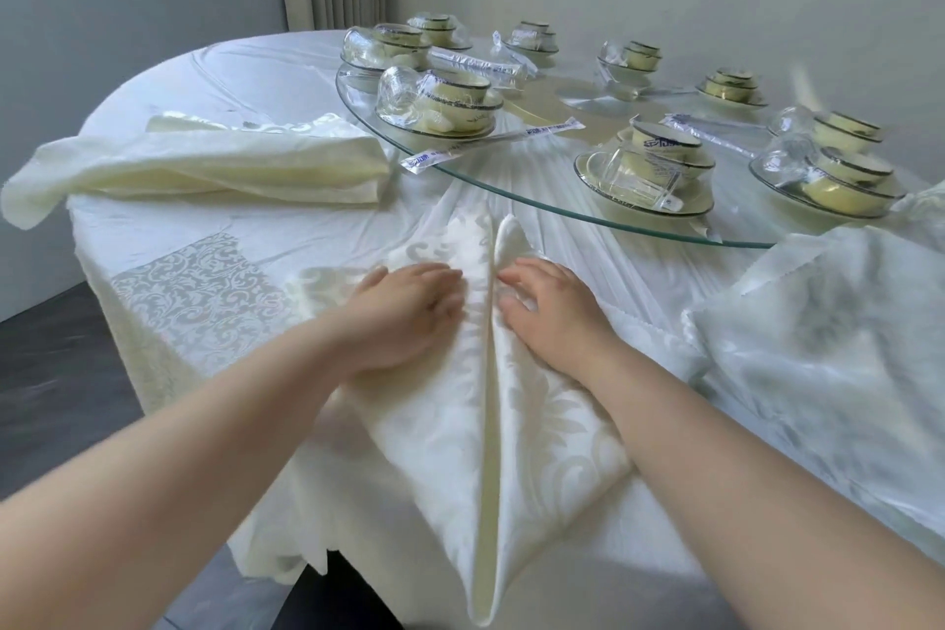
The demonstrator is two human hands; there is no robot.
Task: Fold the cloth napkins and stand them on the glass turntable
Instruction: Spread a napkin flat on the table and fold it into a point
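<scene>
A cream damask napkin lies on the round table's near edge, its two sides folded in to meet at a centre seam, with one point hanging off the edge toward me. My left hand presses flat on the left flap with straight fingers. My right hand presses flat on the right flap beside the seam. The glass turntable lies just beyond the napkin. No folded napkin stands on it.
Plastic-wrapped bowl and cup sets and wrapped chopsticks sit on the turntable. A loosely folded napkin lies at the left, another loose cloth at the right. The white tablecloth drapes over the table edge at the left.
</scene>
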